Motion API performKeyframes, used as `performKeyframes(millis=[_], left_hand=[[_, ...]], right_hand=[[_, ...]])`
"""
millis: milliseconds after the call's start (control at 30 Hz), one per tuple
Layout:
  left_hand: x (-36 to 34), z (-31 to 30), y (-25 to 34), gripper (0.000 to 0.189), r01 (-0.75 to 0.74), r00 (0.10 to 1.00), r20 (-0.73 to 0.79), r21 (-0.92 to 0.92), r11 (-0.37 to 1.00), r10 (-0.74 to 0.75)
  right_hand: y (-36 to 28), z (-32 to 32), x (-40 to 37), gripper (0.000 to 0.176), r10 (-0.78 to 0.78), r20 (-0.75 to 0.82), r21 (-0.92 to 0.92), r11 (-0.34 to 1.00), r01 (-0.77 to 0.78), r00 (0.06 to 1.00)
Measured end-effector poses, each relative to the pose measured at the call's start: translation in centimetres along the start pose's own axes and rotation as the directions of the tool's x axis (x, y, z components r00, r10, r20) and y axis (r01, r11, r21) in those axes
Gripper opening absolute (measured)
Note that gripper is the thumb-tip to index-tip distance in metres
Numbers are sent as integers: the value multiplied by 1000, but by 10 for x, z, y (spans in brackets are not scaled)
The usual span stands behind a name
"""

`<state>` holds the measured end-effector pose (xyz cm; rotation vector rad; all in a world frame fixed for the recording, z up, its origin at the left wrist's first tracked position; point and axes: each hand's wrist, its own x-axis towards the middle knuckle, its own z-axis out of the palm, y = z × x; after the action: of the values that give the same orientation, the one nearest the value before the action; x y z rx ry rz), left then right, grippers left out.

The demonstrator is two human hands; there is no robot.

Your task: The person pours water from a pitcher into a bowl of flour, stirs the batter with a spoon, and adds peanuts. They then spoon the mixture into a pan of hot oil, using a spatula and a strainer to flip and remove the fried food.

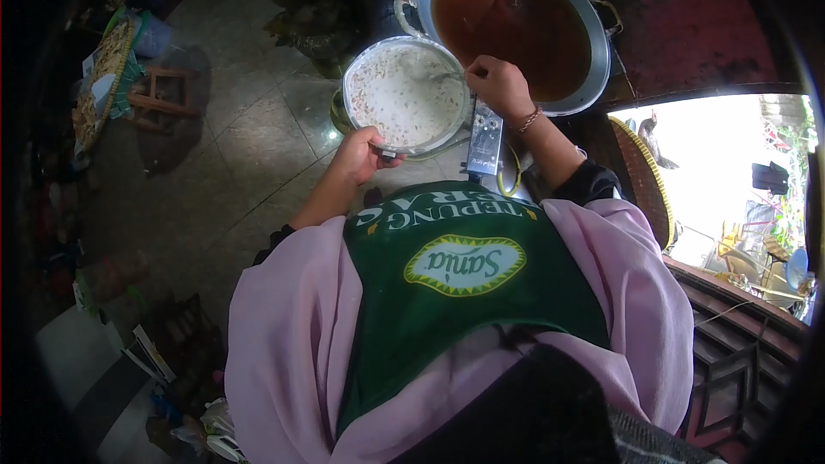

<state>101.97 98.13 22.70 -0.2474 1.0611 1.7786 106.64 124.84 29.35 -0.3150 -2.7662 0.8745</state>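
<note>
wooden stool point(163, 93) on tiled floor point(249, 150) | woven tray point(123, 53) just beside it | green apron point(464, 309) in foreground

Bare floor tiles point(249, 133) were left free left of the bowl point(347, 90); beyond it, the way was blocked by a wide wok point(600, 51).

One wide, head-worn view; it looks steeply down over the green apron point(464, 292), close beneath, and forward to the left hand point(361, 155) and right hand point(498, 86) at the bowl point(406, 94); tiled floor point(232, 155) fills its left.
</note>
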Motion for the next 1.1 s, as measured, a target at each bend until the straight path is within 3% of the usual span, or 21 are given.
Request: performKeyframes(millis=[33, 233, 333, 433, 533, 633, 833, 1100], left_hand=[[0, 0, -1, 48, 0, 1000, -2, -14, 1000, 0], [6, -4, -6, 46, -37, 999, -16, -47, 998, 36], [7, 2, -6, 46, -63, 997, -49, -47, 997, 61], [7, 10, -8, 46, -105, 994, -43, -36, 994, 103], [6, 12, -9, 46, -133, 989, -65, -22, 991, 132], [6, 13, -10, 47, -150, 987, -66, -14, 989, 149], [-6, 34, -7, 46, -172, 983, -75, -33, 985, 169], [-14, 34, -2, 47, -147, 987, -68, 0, 989, 146]], right_hand=[[2, -3, 1, 15, 78, 46, 48, 996, -80, 996], [18, -28, -7, 19, 179, 127, 160, 967, -199, 976], [49, -36, -12, 19, 129, 40, 176, 975, -134, 991], [78, -38, -21, 17, 231, -4, 101, 968, -229, 973], [102, -19, -35, 16, 208, -90, -22, 977, -211, 974], [114, -15, -55, 14, 240, -112, -3, 970, -242, 964], [129, -45, -93, 14, 150, -191, -71, 984, -166, 970], [132, -64, -117, 16, 259, -228, -149, 943, -297, 939]])
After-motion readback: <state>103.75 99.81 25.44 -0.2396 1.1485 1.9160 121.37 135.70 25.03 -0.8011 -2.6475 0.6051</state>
